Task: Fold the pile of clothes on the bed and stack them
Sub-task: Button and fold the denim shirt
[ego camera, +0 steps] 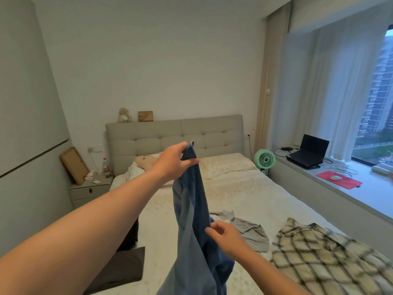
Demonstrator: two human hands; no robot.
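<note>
Over the middle of the bed (244, 188), seen from the head camera (the only view we've got), a blue garment (191, 209) hangs up in the air rather than lying flat. The left hand (174, 160) pinches its top edge between thumb and curled fingers, arm stretched out, so the cloth drapes straight down. The right hand (227, 237) is lower, fingers loosely bent against the hanging fabric; can't really tell if it's got a proper hold or is just feeling for an edge. So I'd say this is the pick-up-and-sort-out step, working out which way round the thing goes before any fold happens. Next move probably needs the right hand to catch a matching corner or seam so it can be spread out and laid flat. A grey garment (251, 233) and a plaid shirt (319, 258) lie crumpled on the sheet to the right, not folded yet, and I can't see any stack started.
</note>
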